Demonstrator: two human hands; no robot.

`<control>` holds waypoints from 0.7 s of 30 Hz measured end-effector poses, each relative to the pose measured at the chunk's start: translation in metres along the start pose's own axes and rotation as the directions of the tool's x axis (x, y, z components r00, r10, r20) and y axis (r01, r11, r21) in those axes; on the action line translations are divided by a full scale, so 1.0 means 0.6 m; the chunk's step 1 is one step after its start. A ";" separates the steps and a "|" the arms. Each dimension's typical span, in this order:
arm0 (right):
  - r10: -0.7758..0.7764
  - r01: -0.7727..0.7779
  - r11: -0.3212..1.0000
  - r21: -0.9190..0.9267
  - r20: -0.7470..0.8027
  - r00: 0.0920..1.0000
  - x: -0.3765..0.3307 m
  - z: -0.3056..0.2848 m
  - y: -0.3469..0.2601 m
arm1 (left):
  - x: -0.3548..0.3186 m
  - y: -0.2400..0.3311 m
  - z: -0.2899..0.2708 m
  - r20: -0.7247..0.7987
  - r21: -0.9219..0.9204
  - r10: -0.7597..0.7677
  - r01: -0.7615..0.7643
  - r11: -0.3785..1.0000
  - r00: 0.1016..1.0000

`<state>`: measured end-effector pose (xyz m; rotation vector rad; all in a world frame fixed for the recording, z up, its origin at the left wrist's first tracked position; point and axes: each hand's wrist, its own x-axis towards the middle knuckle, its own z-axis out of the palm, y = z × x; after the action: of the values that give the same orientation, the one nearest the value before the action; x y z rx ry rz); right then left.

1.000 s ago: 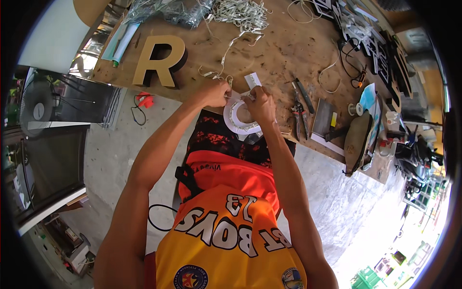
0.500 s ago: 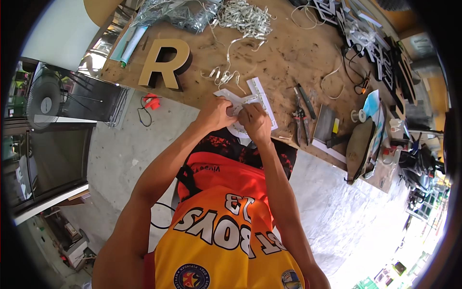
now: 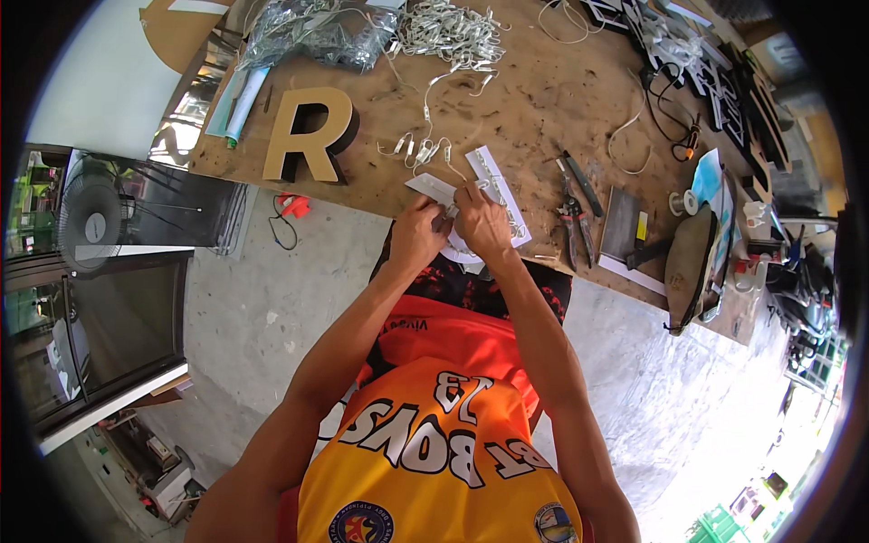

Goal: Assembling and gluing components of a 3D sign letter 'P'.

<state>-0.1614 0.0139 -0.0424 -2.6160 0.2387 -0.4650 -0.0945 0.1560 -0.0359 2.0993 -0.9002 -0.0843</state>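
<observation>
A white letter-shaped panel (image 3: 505, 201) lies at the near edge of the wooden table, with small LED modules along its strokes. My left hand (image 3: 419, 233) is closed at the panel's left leg, its fingertips curled against it. My right hand (image 3: 483, 223) is over the middle of the panel, fingers bent down and pressed together. A wire from the string of LED modules (image 3: 424, 149) runs to the fingertips of my right hand. The fingers hide what lies directly beneath them.
A standing brown-faced letter R (image 3: 312, 136) is at the left. Beyond are a pile of LED modules (image 3: 451, 34) and clear plastic wrapping (image 3: 312, 36). To the right lie pliers (image 3: 574, 222), a dark cutter (image 3: 583, 183), a solder spool (image 3: 683, 203) and a pouch (image 3: 692, 267).
My left hand has slid toward me, uncovering more of the panel's left leg. My right hand has shifted slightly farther up the panel. The whole view has also shifted a little.
</observation>
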 end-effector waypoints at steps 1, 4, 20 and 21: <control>-0.004 0.004 1.000 -0.004 -0.012 1.000 -0.001 0.002 0.000 | -0.003 0.000 0.003 -0.002 -0.003 -0.027 0.027 1.000 1.000; 0.031 -0.029 0.996 0.084 -0.017 0.999 -0.005 0.005 0.003 | -0.010 0.001 0.010 -0.054 -0.008 -0.026 0.026 1.000 0.998; 0.055 -0.059 0.978 0.199 0.024 0.998 0.000 -0.007 0.021 | 0.005 0.018 0.021 -0.025 0.185 -0.030 0.034 0.982 0.999; 0.029 -0.026 0.980 0.200 -0.015 0.999 -0.004 -0.014 0.020 | 0.012 0.020 0.021 -0.009 0.207 -0.012 0.014 0.978 1.000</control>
<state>-0.1675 0.0004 -0.0414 -2.4108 0.2220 -0.4778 -0.1008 0.1382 -0.0340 2.2968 -0.9237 0.0119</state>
